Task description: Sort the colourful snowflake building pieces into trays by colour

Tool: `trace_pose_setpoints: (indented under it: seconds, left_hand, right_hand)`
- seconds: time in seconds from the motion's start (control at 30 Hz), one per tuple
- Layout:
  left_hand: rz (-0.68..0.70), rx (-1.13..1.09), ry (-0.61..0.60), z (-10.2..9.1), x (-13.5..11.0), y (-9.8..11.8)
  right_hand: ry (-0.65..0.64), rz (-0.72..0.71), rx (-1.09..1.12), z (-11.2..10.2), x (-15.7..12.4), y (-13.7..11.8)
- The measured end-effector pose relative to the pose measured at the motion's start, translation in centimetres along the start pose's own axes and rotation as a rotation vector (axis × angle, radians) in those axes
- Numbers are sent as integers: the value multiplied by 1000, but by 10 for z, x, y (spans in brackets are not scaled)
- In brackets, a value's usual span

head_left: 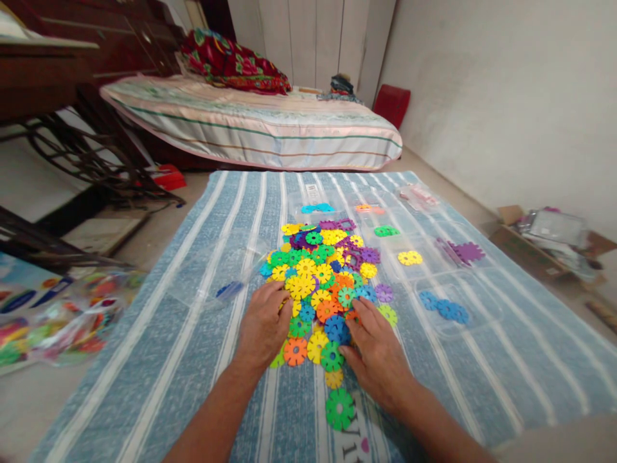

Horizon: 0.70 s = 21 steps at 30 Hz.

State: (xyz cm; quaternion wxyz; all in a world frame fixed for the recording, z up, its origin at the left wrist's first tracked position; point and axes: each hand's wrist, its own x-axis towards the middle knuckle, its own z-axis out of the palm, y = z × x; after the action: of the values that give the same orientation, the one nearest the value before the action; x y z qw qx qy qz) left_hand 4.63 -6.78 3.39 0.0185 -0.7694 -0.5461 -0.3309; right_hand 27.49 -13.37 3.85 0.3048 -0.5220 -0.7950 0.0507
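Observation:
A heap of flat notched plastic discs, the interlocking snowflake kind, lies mid-table in yellow (pixel 305 268), orange (pixel 328 312), green (pixel 346 296), blue (pixel 337 328) and purple (pixel 371 255). At the heap's left edge is my left hand (pixel 264 319), fingers curled in with the thumb close to them; what is between them is hidden. My right hand (pixel 378 344) reaches the heap's right side, thumb and fingers apart, fingertips touching the discs near an orange one. Closer to me, a separate green disc (pixel 340 409) lies flat on the cloth.
Clear plastic trays around the heap hold blue discs (pixel 446 307), yellow discs (pixel 409 258), green discs (pixel 387 231) and dark blue pieces (pixel 229 290). Purple square pieces (pixel 466 252) lie at the right. Beyond the striped tablecloth (pixel 193 257) is a bed (pixel 270 132); a cardboard box (pixel 525 247) stands right.

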Motion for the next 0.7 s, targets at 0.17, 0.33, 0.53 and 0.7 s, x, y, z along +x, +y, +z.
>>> trace_pose_setpoints:
  seconds: [0.17,0.33,0.53,0.7]
  left_hand:
    - [27,23,5,-1,1,1]
    - [38,41,10,1,1,-1]
    - [65,37,26,6,1,-8]
    - [104,29,58,12,3,-18]
  right_hand:
    - [-2,40,53,1,-1,0]
    - [-31,183,170,-2,5,-2]
    - [31,265,283,-3,10,-7]
    - [175,211,268,-11,12,-6]
